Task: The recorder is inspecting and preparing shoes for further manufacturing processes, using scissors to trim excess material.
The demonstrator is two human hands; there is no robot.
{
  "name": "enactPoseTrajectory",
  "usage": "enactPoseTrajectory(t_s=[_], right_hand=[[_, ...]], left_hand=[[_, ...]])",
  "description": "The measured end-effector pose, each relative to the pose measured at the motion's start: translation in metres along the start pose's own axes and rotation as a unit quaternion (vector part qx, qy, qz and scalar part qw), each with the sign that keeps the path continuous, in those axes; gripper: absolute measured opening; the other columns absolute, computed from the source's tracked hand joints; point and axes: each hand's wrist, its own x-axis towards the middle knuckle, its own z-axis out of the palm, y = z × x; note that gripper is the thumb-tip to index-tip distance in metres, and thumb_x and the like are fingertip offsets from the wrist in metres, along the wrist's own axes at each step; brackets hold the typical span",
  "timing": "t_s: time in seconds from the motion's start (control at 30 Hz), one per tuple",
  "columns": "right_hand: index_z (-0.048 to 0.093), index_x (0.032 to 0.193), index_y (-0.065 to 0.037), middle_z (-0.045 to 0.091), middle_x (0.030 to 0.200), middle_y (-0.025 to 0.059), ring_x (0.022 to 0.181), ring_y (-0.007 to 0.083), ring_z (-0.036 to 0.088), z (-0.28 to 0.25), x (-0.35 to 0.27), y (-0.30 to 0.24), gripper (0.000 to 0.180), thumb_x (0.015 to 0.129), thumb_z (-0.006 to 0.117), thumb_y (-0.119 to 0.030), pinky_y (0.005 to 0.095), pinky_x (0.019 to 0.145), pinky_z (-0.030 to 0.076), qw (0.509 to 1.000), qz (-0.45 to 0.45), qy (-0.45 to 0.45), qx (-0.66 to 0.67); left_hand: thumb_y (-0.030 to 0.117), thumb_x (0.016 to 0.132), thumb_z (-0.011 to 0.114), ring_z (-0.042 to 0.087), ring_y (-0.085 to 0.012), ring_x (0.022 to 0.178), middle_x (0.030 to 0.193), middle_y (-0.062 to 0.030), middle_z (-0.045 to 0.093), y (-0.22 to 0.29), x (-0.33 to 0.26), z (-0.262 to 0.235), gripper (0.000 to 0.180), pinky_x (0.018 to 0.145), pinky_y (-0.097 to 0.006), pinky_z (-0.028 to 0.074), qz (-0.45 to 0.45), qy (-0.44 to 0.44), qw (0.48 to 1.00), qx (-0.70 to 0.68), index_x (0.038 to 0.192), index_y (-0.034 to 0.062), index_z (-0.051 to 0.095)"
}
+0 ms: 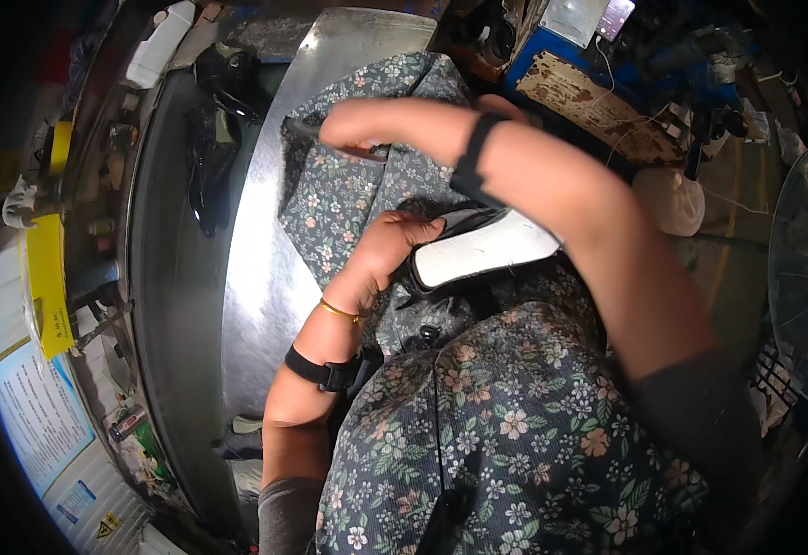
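Note:
My left hand (391, 242) is closed around one end of a black shoe upper (413, 280), its thumb lying over the rim. The upper is turned bottom up over my lap, and its white insole (485, 250) shows. My right arm crosses over above it to the left. The right hand (344, 128) is bent at the wrist and slightly blurred, its fingers mostly hidden. Dark, narrow parts of a tool (302, 127) stick out from it; its kind is unclear. This hand is apart from the shoe upper, above a floral cloth (330, 199).
A shiny metal sheet (260, 268) lies beyond the cloth. Farther left, glossy black shoes (209, 171) stand on a dark belt-like surface (163, 305). A fan guard (806, 277) is at the far right. A rusty panel (575, 97) and cables sit at the back right.

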Motion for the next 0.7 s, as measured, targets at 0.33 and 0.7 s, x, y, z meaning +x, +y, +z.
enactPoseTrajectory(t_s=[0.33, 0.7], right_hand=[[0.055, 0.1, 0.002, 0.063, 0.094, 0.0137, 0.074, 0.0204, 0.065, -0.015, -0.269, 0.08, 0.03, 0.097, 0.055, -0.027, 0.0321, 0.069, 0.057, 0.908, 0.042, 0.094, 0.405], [0.06, 0.119, 0.002, 0.062, 0.103, 0.0048, 0.095, 0.0117, 0.057, 0.019, -0.344, 0.114, 0.032, 0.098, 0.055, -0.021, 0.0255, 0.085, 0.045, 0.872, 0.121, -0.057, 0.471]], left_hand=[[0.013, 0.089, 0.06, 0.068, -0.0279, 0.095, 0.106, -0.0184, 0.068, -0.009, 0.017, 0.002, 0.032, 0.087, -0.038, 0.054, -0.13, -0.086, 0.953, -0.259, 0.113, -0.0082, 0.061], [0.012, 0.088, 0.065, 0.069, -0.0209, 0.089, 0.101, -0.0131, 0.071, -0.001, 0.007, 0.008, 0.029, 0.085, -0.033, 0.054, -0.095, -0.165, 0.953, -0.236, 0.109, -0.0066, 0.065]])
